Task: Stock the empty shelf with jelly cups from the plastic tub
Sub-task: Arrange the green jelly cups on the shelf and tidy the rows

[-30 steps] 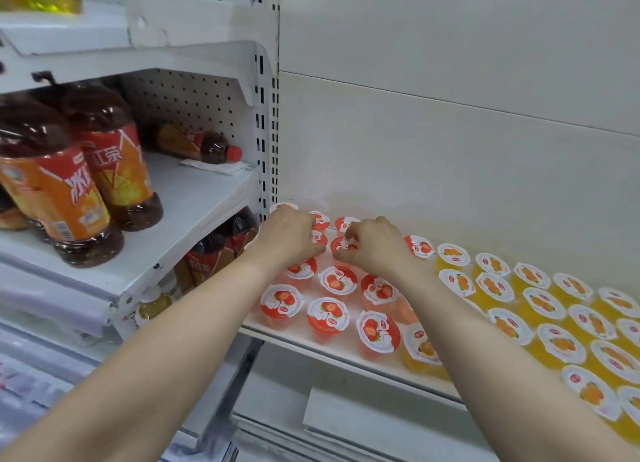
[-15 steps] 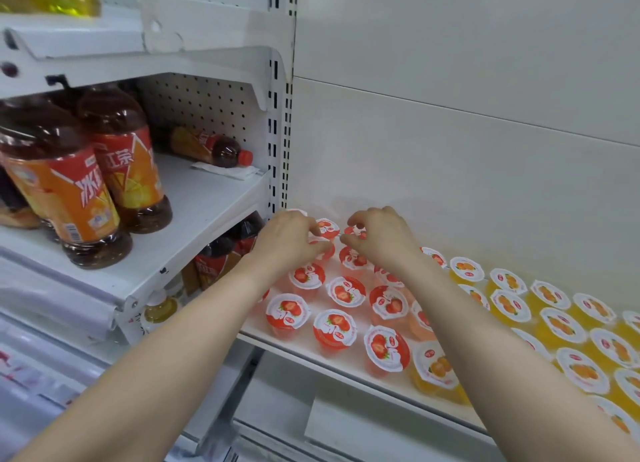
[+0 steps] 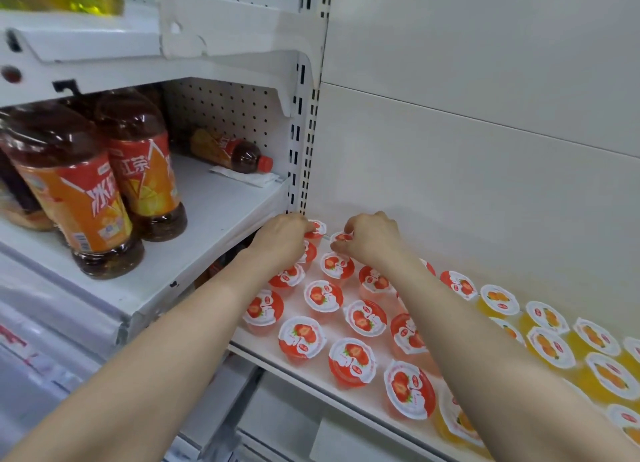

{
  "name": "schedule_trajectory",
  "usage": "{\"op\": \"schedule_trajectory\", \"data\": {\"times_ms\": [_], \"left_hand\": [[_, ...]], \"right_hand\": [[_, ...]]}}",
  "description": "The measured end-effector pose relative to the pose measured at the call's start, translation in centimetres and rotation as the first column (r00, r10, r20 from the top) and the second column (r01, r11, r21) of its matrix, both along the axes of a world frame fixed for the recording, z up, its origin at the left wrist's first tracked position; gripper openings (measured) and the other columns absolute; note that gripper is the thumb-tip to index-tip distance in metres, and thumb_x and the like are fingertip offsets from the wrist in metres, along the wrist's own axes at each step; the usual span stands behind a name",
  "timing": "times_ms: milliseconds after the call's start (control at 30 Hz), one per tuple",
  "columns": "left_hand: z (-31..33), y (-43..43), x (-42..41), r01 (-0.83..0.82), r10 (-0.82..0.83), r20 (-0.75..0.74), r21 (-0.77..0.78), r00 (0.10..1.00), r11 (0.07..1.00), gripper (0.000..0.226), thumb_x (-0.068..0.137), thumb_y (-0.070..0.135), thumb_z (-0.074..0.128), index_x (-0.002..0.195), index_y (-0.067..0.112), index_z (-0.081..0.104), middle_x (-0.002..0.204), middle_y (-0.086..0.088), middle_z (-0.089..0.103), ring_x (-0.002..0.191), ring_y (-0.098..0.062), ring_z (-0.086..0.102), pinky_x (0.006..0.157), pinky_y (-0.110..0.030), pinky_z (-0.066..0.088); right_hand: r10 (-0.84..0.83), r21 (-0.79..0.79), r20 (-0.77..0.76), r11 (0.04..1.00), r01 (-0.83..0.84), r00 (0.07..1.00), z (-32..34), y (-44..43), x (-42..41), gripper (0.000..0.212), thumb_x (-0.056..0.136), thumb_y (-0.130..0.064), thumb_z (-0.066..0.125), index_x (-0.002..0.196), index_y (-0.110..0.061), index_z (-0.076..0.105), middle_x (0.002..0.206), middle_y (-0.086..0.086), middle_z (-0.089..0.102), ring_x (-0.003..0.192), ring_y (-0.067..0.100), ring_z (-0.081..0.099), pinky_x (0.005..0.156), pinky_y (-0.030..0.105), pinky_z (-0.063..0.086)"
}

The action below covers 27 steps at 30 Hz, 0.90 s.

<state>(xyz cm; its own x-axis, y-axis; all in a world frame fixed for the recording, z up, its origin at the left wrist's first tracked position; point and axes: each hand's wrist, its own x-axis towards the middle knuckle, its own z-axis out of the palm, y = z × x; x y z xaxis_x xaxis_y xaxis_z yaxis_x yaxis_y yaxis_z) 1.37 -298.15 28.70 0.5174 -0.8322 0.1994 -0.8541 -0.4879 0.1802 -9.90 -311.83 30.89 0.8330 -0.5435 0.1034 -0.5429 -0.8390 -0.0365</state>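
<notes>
Forearms (image 3: pixel 173 340) reach over the shelf (image 3: pixel 256 349), where strawberry jelly cups (image 3: pixel 351 361) stand in rows on its left part and orange jelly cups (image 3: pixel 550 347) on its right. At the back row the left grip (image 3: pixel 282 234) pinches the corner cup (image 3: pixel 317 227), and the right grip (image 3: pixel 372 238) pinches the next cup (image 3: pixel 341 238) just beside it. Tea bottles (image 3: pixel 86 198) stand on the neighbouring shelf (image 3: pixel 214 219) to the left.

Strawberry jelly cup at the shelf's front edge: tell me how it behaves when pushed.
The strawberry jelly cup looks small, so it is probably light and easy to slide on the smooth shelf. Its lid is wider than its base, so it might tip.
</notes>
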Motion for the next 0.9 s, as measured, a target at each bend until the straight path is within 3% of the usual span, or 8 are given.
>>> {"op": "schedule_trajectory", "data": {"times_ms": [133, 267, 367, 433, 567, 800, 900], "left_hand": [[-0.1, 0.0, 0.1, 0.013, -0.013, 0.001, -0.008, 1.0, 1.0, 0.052, 0.086, -0.007, 0.047, 0.129, 0.019, 0.061, 0.128, -0.005, 0.059, 0.113, -0.027, 0.056, 0.094, -0.037, 0.048], [0.2, 0.8, 0.0, 0.028, -0.032, -0.047, -0.074, 0.998, 0.997, 0.045, 0.093, 0.002, 0.047, 0.131, 0.021, 0.06, 0.132, -0.001, 0.058, 0.117, -0.023, 0.055, 0.097, -0.036, 0.045], [0.3, 2.8, -0.5, -0.062, 0.037, -0.129, -0.196, 0.991, 0.979, 0.029, 0.094, 0.018, 0.055, 0.12, 0.026, 0.065, 0.119, 0.002, 0.063, 0.104, -0.018, 0.059, 0.086, -0.031, 0.049], [0.3, 4.6, -1.1, -0.098, 0.068, -0.156, -0.195, 0.985, 0.976, 0.024, 0.089, 0.036, 0.062, 0.111, 0.027, 0.065, 0.104, 0.005, 0.064, 0.093, -0.016, 0.06, 0.076, -0.027, 0.047], [0.5, 6.8, -2.2, -0.131, 0.113, -0.207, -0.073, 0.972, 0.989, 0.046, 0.071, 0.064, 0.065, 0.097, 0.028, 0.057, 0.092, 0.008, 0.062, 0.085, -0.016, 0.057, 0.066, -0.031, 0.04], [1.4, 6.9, -3.4, -0.143, 0.137, -0.248, -0.008, 0.959, 0.99, 0.058, 0.07, 0.065, 0.069, 0.108, 0.023, 0.053, 0.101, 0.002, 0.063, 0.094, -0.021, 0.059, 0.071, -0.03, 0.042], [2.0, 6.9, -3.9, -0.138, 0.133, -0.24, -0.001, 0.961, 0.99, 0.047, 0.074, 0.056, 0.07, 0.102, 0.021, 0.058, 0.087, 0.006, 0.059, 0.086, -0.019, 0.059, 0.064, -0.028, 0.041]], "right_hand": [[-0.015, -0.017, -0.006, 1.0, 0.015, 1.0, -0.1, -0.2, 0.0, 0.042, 0.085, -0.054, 0.06, 0.103, -0.018, 0.069, 0.099, 0.005, 0.069, 0.104, 0.027, 0.052, 0.075, 0.034, 0.035], [0.025, -0.016, 0.033, 1.0, -0.025, 0.999, 0.0, 0.3, -0.6, 0.042, 0.087, -0.052, 0.059, 0.11, -0.018, 0.068, 0.105, 0.005, 0.068, 0.107, 0.028, 0.05, 0.08, 0.037, 0.038], [0.152, 0.03, 0.128, 0.987, -0.157, 0.98, 0.4, 1.5, -0.8, 0.037, 0.089, -0.044, 0.062, 0.118, -0.022, 0.067, 0.111, 0.002, 0.068, 0.109, 0.027, 0.05, 0.088, 0.038, 0.043], [0.254, 0.121, 0.12, 0.956, -0.268, 0.96, 0.4, 2.5, -0.5, 0.037, 0.088, -0.042, 0.064, 0.121, -0.025, 0.065, 0.113, -0.001, 0.068, 0.109, 0.026, 0.051, 0.092, 0.04, 0.044], [0.374, 0.14, 0.047, 0.916, -0.377, 0.926, 0.1, 4.1, 0.7, 0.042, 0.081, -0.039, 0.07, 0.121, -0.028, 0.064, 0.113, -0.001, 0.068, 0.107, 0.029, 0.055, 0.093, 0.043, 0.046], [0.425, 0.098, -0.002, 0.901, -0.423, 0.905, 0.0, 4.9, 1.7, 0.039, 0.077, -0.041, 0.07, 0.115, -0.033, 0.064, 0.108, -0.004, 0.069, 0.1, 0.027, 0.058, 0.087, 0.043, 0.049], [0.424, 0.08, -0.008, 0.903, -0.422, 0.906, -0.1, 4.7, 1.9, 0.037, 0.077, -0.042, 0.07, 0.113, -0.033, 0.065, 0.108, -0.005, 0.069, 0.1, 0.026, 0.056, 0.088, 0.041, 0.048]]}}
